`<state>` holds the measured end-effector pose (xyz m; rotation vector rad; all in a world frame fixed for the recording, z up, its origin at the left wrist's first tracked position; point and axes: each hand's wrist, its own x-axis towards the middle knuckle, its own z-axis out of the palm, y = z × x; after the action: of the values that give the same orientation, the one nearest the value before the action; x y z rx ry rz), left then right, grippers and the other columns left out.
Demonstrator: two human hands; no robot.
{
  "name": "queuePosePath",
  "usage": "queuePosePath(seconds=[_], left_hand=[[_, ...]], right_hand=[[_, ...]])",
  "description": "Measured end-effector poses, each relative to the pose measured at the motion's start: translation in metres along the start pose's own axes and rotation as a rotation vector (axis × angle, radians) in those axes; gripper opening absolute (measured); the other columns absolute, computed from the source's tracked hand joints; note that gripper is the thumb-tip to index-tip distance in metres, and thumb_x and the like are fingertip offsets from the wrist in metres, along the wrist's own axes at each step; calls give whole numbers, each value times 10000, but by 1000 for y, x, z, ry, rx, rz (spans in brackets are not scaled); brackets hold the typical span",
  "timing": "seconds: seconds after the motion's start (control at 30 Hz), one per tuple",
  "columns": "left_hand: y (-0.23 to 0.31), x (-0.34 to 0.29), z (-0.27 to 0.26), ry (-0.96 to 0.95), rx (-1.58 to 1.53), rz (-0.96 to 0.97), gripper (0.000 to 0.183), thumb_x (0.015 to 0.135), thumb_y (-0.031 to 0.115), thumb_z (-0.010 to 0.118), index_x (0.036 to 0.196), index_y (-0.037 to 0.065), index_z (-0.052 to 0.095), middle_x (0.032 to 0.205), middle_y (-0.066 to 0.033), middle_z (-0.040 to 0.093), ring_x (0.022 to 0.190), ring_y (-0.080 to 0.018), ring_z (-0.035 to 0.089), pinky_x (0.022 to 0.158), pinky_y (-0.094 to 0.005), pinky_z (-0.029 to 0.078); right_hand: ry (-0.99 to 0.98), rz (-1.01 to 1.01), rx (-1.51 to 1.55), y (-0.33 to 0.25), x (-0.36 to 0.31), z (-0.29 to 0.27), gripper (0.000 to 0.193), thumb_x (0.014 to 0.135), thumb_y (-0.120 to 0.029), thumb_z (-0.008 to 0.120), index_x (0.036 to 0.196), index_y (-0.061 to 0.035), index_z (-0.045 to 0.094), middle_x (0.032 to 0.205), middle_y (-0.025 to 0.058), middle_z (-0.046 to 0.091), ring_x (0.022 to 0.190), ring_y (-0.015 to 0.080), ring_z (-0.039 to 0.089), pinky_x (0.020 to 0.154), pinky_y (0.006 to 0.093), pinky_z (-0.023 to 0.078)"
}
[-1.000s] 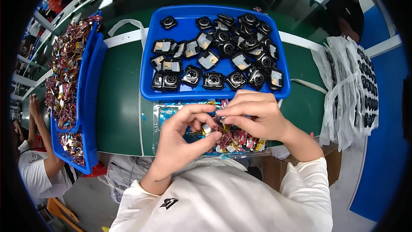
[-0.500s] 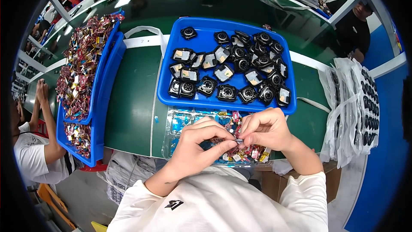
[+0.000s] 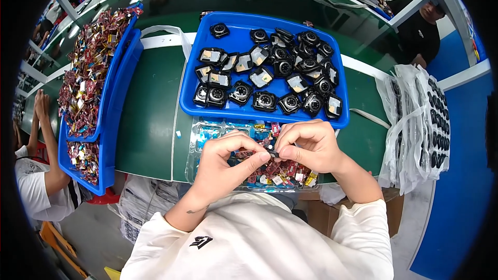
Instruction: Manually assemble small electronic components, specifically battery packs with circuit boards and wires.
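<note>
Between my two hands is a small dark part [image 3: 272, 153], pinched at both ends by thumbs and fingers; its exact kind is too small to make out. My left hand [image 3: 228, 162] grips it from the left, my right hand [image 3: 310, 146] from the right. Both are held over a clear plastic tray [image 3: 191, 168]. In that tray lie small red and yellow electronic parts [image 3: 280, 178] on the right and blue-wrapped pieces [image 3: 207, 134] on the left. Just beyond stands a blue tray [image 3: 185, 96] with many black smartwatch bodies [image 3: 240, 92], some showing round sensor backs.
To the left, stacked blue bins [image 3: 120, 98] overflow with small red electronic parts [image 3: 85, 78]. White plastic-wrapped sheets of black parts [image 3: 410, 124] stand at the right. Other people sit at the left [image 3: 39, 176] and far right [image 3: 421, 31]. The bench [image 3: 150, 114] is green.
The whole view has shifted slightly, so the bench things sit a little further left and up. My hands still pinch the small part, which now shows a darker side.
</note>
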<state>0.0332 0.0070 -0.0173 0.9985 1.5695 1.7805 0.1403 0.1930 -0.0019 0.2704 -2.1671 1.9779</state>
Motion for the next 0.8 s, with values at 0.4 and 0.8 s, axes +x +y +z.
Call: queuePosePath(seconds=[0.4, 0.8], left_hand=[[5, -6, -18, -27, -214, 86, 87, 796, -19, 705, 876, -41, 679, 841, -89, 648, 787, -134, 588, 717, -261, 461], [10, -40, -63, 250, -253, 45, 69, 810, 17, 701, 840, -36, 668, 796, -60, 631, 724, -92, 545, 654, -216, 424]], right_hand=[[48, -101, -578, -3, 17, 7, 139, 803, -100, 714, 885, -15, 641, 678, 74, 595, 528, 132, 565, 517, 256, 460], [-141, -450, -1187, -16, 154, 42, 273, 857, -145, 575, 1112, -104, 664, 1132, 107, 597, 1069, 279, 481, 879, 429, 364]])
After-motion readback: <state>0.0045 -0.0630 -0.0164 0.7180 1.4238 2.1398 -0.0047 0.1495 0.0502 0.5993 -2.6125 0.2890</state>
